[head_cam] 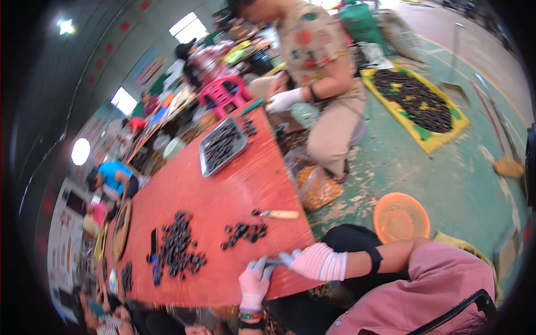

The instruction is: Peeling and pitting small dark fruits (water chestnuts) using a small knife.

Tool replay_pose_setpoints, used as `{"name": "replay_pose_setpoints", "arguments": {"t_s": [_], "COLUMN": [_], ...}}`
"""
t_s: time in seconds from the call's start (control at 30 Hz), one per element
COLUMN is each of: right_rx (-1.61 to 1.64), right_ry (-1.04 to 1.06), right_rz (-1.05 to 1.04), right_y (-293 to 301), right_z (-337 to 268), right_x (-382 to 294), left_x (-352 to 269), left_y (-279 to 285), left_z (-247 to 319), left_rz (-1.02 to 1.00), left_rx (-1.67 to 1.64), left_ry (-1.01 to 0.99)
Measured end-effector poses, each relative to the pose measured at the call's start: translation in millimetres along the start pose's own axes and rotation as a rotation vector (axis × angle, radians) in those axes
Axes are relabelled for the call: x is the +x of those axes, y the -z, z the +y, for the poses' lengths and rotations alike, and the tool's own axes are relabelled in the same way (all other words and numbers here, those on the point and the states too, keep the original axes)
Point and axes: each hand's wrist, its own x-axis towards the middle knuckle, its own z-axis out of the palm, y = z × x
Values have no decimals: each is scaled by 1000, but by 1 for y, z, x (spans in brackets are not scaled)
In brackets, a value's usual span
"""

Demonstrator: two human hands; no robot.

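My left hand, in a pale pink glove with grey fingertips, is at the near edge of a red tabletop. My right hand, in a striped glove, meets it from the right. Between the fingertips of both is a small grey object, too blurred to name. Just beyond lies a small group of dark nuts or dried fruits. A knife with a wooden handle rests beside them, a dark piece at its tip. Farther left is a larger heap of dark pieces.
A metal tray of dark pieces stands at the far end, near a seated person in white gloves. An orange plastic basket is on the floor to the right. Beyond it lies a yellow sack covered with dark pieces.
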Motion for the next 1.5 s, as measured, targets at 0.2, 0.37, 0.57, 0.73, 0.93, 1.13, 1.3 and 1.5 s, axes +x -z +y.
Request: {"name": "replay_pose_setpoints", "arguments": {"t_s": [0.2, 0.37, 0.57, 0.73, 0.93, 1.13, 1.3, 1.5], "right_rx": [31, 12, 24, 2, 72, 32, 112, 112], "right_ry": [34, 6, -27, -36, -34, -207, -107, -82], "right_rz": [59, 13, 11, 12, -16, -146, -87, -69], "right_y": [-7, -7, -12, -14, -5, 12, 4, 3], "right_z": [1, 2, -3, -4, -7, 1, 3, 1], "right_x": [-5, -8, -9, -17, -10, -6, -3, -6], "left_x": [-4, -3, -5, -5, -17, -3, -15, -17], "left_y": [-15, -7, -8, -4, -13, -7, -6, -5], "left_z": [-10, 3, 2, 9, -18, 4, -6, 1], "left_rz": [85, 49, 79, 85, 69, 19, 113, 65], "left_rx": [-40, -7, -43, -58, 20, 4, -296, -498], "left_ry": [-28, -31, -62, -75, -47, 2, 44, 210]}}
